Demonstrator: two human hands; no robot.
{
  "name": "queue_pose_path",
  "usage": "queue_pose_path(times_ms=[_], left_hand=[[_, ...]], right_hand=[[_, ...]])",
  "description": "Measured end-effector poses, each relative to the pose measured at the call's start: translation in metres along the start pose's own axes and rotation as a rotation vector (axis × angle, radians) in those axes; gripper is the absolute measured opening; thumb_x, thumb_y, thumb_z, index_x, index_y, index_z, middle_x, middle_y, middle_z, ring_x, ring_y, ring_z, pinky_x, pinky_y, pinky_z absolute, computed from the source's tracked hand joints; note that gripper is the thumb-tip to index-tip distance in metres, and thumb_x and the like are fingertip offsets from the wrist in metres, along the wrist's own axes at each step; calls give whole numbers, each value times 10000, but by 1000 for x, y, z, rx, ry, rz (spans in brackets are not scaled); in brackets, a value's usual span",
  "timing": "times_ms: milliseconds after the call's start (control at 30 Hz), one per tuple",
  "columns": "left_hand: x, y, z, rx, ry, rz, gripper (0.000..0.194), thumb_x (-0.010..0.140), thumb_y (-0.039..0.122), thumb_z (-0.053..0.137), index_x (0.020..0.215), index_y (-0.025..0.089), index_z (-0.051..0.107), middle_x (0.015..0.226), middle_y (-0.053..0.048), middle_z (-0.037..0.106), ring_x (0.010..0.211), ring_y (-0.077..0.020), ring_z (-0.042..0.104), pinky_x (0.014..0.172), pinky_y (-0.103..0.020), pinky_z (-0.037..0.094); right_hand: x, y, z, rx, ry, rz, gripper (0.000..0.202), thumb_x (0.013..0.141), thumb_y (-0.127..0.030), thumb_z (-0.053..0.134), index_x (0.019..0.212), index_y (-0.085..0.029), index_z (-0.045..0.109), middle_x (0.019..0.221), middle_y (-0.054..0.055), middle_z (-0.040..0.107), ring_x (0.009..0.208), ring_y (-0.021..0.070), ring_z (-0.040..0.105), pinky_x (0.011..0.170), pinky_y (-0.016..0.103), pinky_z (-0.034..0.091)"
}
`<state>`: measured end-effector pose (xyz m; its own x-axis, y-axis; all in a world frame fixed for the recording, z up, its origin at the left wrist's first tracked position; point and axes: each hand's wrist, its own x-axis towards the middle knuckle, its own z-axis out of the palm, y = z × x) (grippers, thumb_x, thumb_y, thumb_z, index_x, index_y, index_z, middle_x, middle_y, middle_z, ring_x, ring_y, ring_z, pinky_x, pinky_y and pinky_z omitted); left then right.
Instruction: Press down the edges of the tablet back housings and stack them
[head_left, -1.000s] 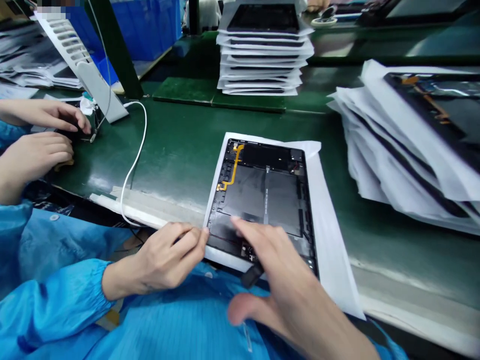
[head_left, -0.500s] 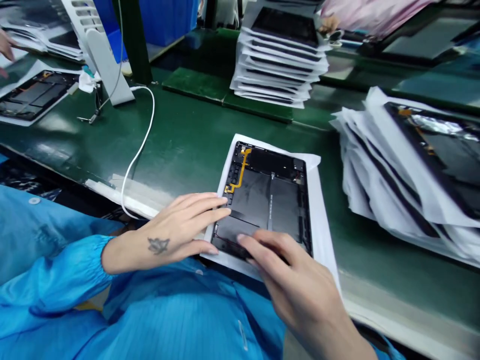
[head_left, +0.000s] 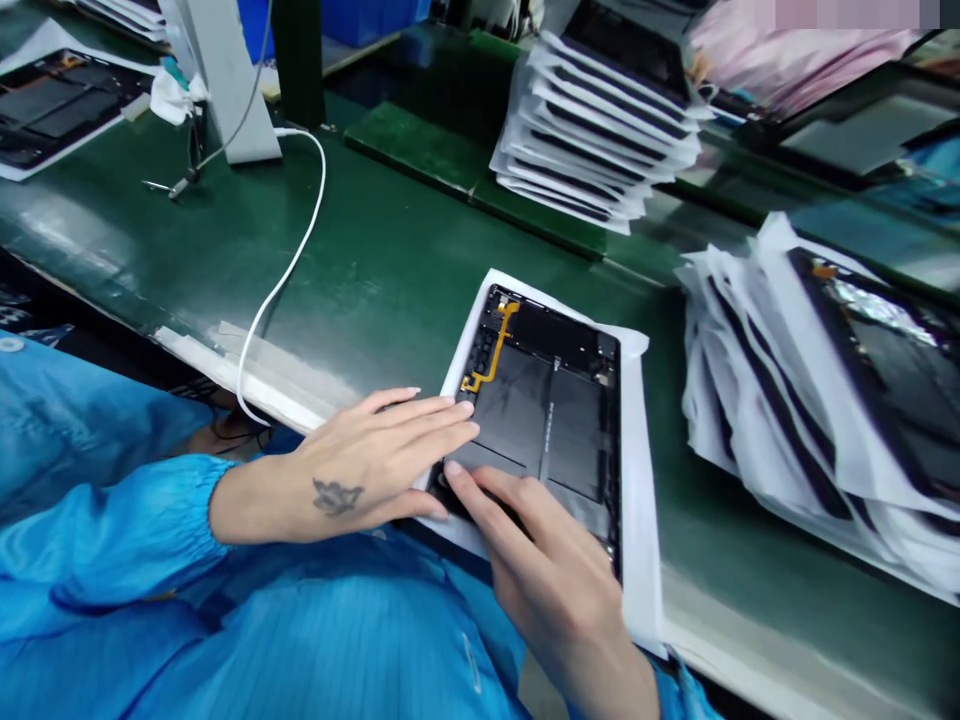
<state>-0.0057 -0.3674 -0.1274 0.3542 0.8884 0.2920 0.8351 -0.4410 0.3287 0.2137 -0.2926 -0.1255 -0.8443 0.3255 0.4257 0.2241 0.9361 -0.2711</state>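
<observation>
An opened tablet (head_left: 517, 400) with dark insides and a yellow flex cable (head_left: 496, 362) lies on a white sheet (head_left: 637, 470) near the bench's front edge. My left hand (head_left: 375, 455) lies flat, fingers stretched, its tips resting on the tablet's left edge. My right hand (head_left: 555, 560) is over the near part of the tablet, index fingertip down by the near left corner, close to my left thumb. The other right fingers are curled, the thumb is hidden, and I cannot make out anything in its grip.
To the right leans a stack of tablets (head_left: 900, 390) between white sheets. Another sheeted stack (head_left: 600, 130) stands at the back. A grey-white stand (head_left: 232, 90) with a white cable (head_left: 307, 230) rises at the left, beside another opened tablet (head_left: 60, 105).
My right hand has moved left along the tablet's near end, its index fingertip now at the near left corner. My left hand stays at the left edge. The view has shifted slightly.
</observation>
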Motion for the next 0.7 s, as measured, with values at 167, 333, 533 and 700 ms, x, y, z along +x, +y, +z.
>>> queue_pose_path(times_ms=[167,333,533,700], left_hand=[[0,-2,5,5,20,4,542,1041,446,484,1455,96,453,1536,-147,495,1432,-246,475,1188,-428,375],[0,-2,6,1,55,20,515,1040,415,502,1435,86,472,1510,-149,526,1414,-239,498,1176,-413,386],[0,-3,11,-24,85,15,503,1023,406,542,1412,91,492,1478,-150,560,1398,-239,515,1162,-419,398],[0,-5,11,-45,72,42,523,1021,425,541,1409,79,490,1497,-159,538,1416,-243,493,1147,-390,406]], right_hand=[[4,-2,1,-78,28,-5,346,981,-20,462,1197,-183,677,892,57,712,735,138,659,640,241,519],[3,-1,1,-96,13,-20,317,970,-17,479,1167,-143,693,902,76,713,747,152,655,644,255,508],[5,-3,-4,-195,-76,-101,328,989,-17,422,1172,-104,680,978,107,742,709,155,593,625,299,441],[17,-4,-12,-250,-146,-203,283,1026,-102,438,981,-124,716,988,88,764,662,151,531,573,329,367]])
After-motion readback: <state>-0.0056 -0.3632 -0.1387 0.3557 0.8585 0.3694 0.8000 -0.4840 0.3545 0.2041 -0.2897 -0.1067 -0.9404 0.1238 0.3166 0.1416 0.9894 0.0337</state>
